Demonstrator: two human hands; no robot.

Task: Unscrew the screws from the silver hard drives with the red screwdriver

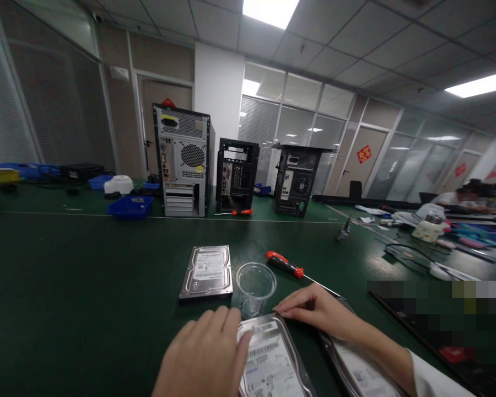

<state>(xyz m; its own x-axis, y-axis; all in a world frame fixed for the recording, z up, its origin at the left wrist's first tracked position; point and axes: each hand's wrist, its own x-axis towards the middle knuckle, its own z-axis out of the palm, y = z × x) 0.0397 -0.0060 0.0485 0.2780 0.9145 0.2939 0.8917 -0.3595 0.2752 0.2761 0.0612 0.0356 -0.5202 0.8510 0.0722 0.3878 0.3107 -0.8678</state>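
A silver hard drive (270, 361) with a white label lies on the green table right in front of me. My left hand (202, 353) is closed around its left edge, with the thumb on the top. At its far right corner, the thumb and fingers of my right hand (318, 311) are pinched together; what they hold, if anything, is too small to make out. Just beyond stands a clear plastic cup (256, 284). Another hard drive (209, 270) lies flat to the cup's left. Under my right forearm a further hard drive (364, 369) is partly hidden.
A red and black screwdriver (287, 264) lies beyond my right hand. Several computer cases (186, 160) stand at the back, near a blue tray (130, 208) and a second screwdriver (242, 212). A dark flat panel (413, 325) is at right. Cables (409, 253) and people are farther right.
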